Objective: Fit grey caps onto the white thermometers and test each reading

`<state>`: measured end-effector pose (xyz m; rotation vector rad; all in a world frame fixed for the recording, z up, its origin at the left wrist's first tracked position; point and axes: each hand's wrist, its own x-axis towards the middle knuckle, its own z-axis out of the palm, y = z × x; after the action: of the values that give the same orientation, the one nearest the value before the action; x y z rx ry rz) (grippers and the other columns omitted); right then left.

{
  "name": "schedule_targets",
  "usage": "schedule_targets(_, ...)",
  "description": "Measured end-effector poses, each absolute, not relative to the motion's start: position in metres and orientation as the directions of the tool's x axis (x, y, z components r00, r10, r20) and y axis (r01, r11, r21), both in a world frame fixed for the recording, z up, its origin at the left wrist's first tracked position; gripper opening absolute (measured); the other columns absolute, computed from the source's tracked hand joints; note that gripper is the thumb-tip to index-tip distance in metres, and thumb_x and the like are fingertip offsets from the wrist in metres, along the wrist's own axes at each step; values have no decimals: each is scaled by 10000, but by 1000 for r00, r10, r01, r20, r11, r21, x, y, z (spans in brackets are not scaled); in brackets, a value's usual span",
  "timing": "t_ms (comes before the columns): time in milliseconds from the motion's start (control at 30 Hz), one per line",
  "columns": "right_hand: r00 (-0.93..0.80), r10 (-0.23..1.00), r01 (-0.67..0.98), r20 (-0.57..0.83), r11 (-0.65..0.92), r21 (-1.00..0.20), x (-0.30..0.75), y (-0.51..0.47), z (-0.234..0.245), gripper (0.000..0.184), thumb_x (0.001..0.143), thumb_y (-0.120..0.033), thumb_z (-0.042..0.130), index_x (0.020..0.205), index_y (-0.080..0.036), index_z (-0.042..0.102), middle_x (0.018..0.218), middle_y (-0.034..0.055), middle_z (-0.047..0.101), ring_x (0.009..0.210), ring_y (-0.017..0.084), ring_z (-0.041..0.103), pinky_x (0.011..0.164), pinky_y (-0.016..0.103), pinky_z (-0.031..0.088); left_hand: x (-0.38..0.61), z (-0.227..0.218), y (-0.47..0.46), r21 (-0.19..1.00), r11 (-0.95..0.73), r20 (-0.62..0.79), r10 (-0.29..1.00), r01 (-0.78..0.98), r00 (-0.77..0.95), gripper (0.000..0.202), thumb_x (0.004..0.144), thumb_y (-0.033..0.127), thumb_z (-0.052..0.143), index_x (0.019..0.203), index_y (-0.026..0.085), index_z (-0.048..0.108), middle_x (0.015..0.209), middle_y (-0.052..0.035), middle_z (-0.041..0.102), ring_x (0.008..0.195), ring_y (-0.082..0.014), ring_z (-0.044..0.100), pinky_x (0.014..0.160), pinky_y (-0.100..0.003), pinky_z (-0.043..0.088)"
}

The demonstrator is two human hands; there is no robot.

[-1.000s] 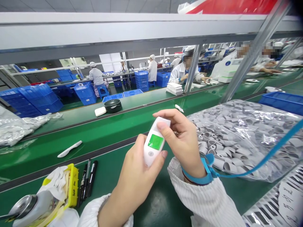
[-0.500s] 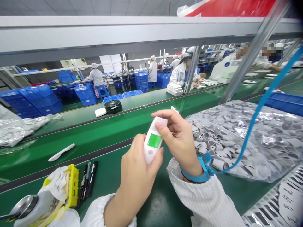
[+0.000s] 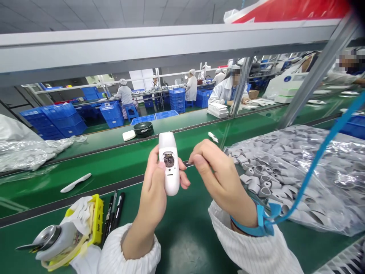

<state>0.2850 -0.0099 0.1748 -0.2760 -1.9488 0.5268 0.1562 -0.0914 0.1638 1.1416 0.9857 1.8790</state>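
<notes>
A white handheld thermometer (image 3: 171, 179) stands nearly upright in my left hand (image 3: 152, 190), its back turned to me. My left thumb presses beside the uncovered round battery compartment, where a coin cell and metal contacts show. The fingers wrap behind the body, tips showing on its right side. Just to the right, apart from the thermometer, my right hand (image 3: 218, 171) is closed with thumb and forefinger pinched together. Whatever lies between those fingertips, if anything, is too small to make out. A blue wrist strap (image 3: 251, 222) with a cord circles my right wrist.
On the right lies a clear bag of grey-white plastic parts (image 3: 285, 167). Left are a yellow basket (image 3: 98, 219), a bottle (image 3: 61, 238) and black pens (image 3: 116, 213). A white casing piece (image 3: 75, 182) and a small white part (image 3: 213, 137) rest on the green belt. Co-workers sit beyond.
The thermometer has turned from its green-lit screen side to its back. My right hand has let go of it and moved off to the right. The view has shifted slightly.
</notes>
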Motion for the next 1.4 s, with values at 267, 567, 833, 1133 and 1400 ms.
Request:
schedule_targets(267,-450,263,279,853,949,-145,277,-12,170,334,1062,-269,480,748,-180,552,653,4,578,593,140,532,573,272,369,159,161,-96,880,-474,445,812,18,-377,336,1070,391,447,1386,278,441,839,28,643,603,-99,607,579,-220,552)
schedule_targets(567,-510,314,61,801,942,-331,276,-12,171,293,1033,-231,556,743,-185,570,623,-47,604,516,79,497,550,204,364,148,167,-100,936,-345,309,902,-69,-302,391,1047,421,473,1385,225,498,747,29,612,467,-75,514,413,-169,419)
schedule_targets(833,-444,47,97,895,995,-4,275,-9,171,154,1013,-115,516,998,-172,659,659,-11,628,579,126,520,574,255,397,138,169,-95,935,-202,175,978,-292,-117,576,996,326,473,1556,221,392,686,17,623,423,-79,501,397,-163,413)
schedule_targets(1133,-404,-6,98,915,994,50,277,-11,171,200,977,-45,509,952,-181,654,612,-24,606,547,117,520,539,255,394,141,167,-102,949,-121,130,991,-292,11,758,886,126,444,1610,308,315,733,27,608,506,-83,522,479,-179,453)
schedule_targets(1400,-201,110,57,973,993,-101,283,-15,164,136,940,-81,639,1006,-197,663,668,-35,664,566,98,581,527,228,427,149,166,-107,918,-250,239,968,-307,-73,742,949,96,461,1615,368,281,806,22,586,646,-97,566,590,-191,496)
